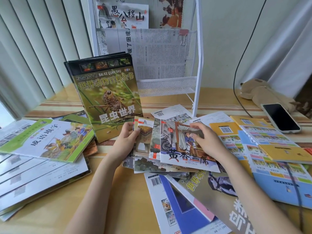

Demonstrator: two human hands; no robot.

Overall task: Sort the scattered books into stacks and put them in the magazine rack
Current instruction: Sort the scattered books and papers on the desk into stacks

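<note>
My left hand (128,137) pinches the left edge of a fan of thin picture books (152,149), thumb on top and fingers curled beneath. My right hand (205,141) rests on the top book (187,154) of that fan, fingers bent onto its cover; I cannot tell whether the thumb is under the edge. The fan lies on the table (118,191) at the middle, just in front of the rack (197,68).

I judge these books light and floppy: soft covers, few pages, glossy faces that will slide over one another. A grip by one corner would let them droop and spill, so I would square the fan first and take it by both side edges, thumbs on top.

Counting the fan, I see four covers clearly, with more edges under them that I cannot separate. An insect book (108,98) stands tilted behind my left hand, with at least one like it behind. To the left lies a green-edged book (49,141) on a pile of larger ones; their number is hidden. To the right lie three or so yellow books (253,141) overlapping, and near me a bird book (219,186) over a blue one (179,205). The rack holds two books in its upper pocket and a clipped sheaf of print (158,53) below. One phone (281,118) and one plush toy (260,92) sit at the right
</note>
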